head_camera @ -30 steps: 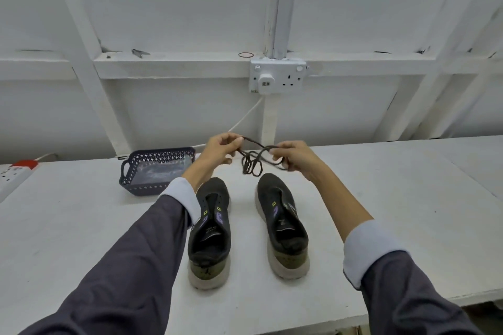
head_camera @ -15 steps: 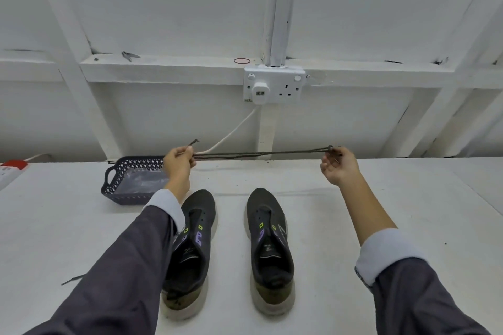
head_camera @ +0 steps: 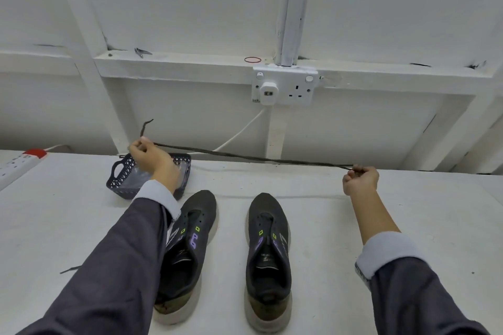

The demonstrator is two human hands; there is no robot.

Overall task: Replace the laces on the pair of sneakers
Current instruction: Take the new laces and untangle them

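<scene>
Two dark grey sneakers without laces stand side by side on the white table, toes pointing away: the left sneaker [head_camera: 187,247], partly under my left sleeve, and the right sneaker [head_camera: 268,250]. A dark lace [head_camera: 245,156] is stretched taut in the air above and beyond them. My left hand [head_camera: 151,158] pinches it near one end, whose tip sticks up. My right hand [head_camera: 360,179] is closed on the other end, out to the right.
A dark perforated basket [head_camera: 119,179] with clear plastic inside sits behind my left hand. A power strip [head_camera: 19,163] lies at the far left. A wall socket [head_camera: 284,87] with a white cable is on the wall. Another dark lace tip [head_camera: 69,269] pokes out by my left sleeve.
The lace was bunched between my hands held close together a second ago. My hands have moved apart sideways and the lace is now pulled out straight.
</scene>
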